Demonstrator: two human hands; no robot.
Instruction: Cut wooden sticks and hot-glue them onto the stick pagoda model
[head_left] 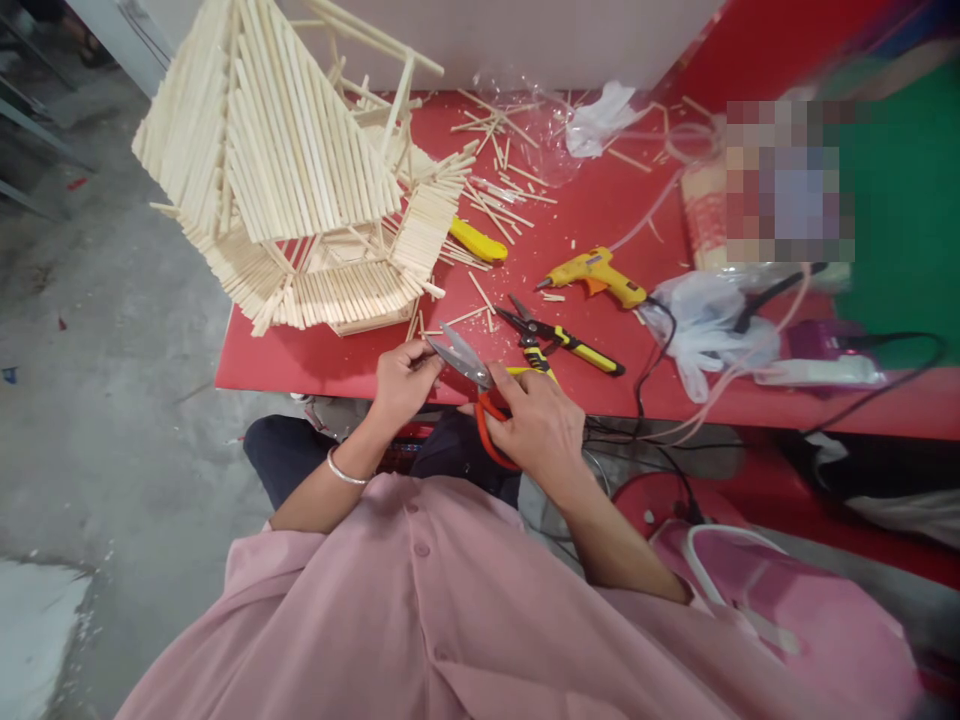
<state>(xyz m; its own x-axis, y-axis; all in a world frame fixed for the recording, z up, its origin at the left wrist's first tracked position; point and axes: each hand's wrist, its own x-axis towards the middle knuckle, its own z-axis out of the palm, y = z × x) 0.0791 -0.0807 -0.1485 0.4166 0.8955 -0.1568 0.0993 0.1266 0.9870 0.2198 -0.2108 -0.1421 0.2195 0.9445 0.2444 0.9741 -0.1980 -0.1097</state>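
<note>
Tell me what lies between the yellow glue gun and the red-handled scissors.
In the head view, black-and-yellow cutters lie between the glue gun and the scissors, with short stick pieces beside the gun's nozzle.

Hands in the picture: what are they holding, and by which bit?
The right hand holds the scissors by the orange-red handles. The left hand's fingertips are pinched together; I can't tell if they hold anything.

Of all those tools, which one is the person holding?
The orange-handled scissors, gripped in the right hand; the yellow glue gun, black-and-yellow cutters and yellow tool lie on the red table.
</note>
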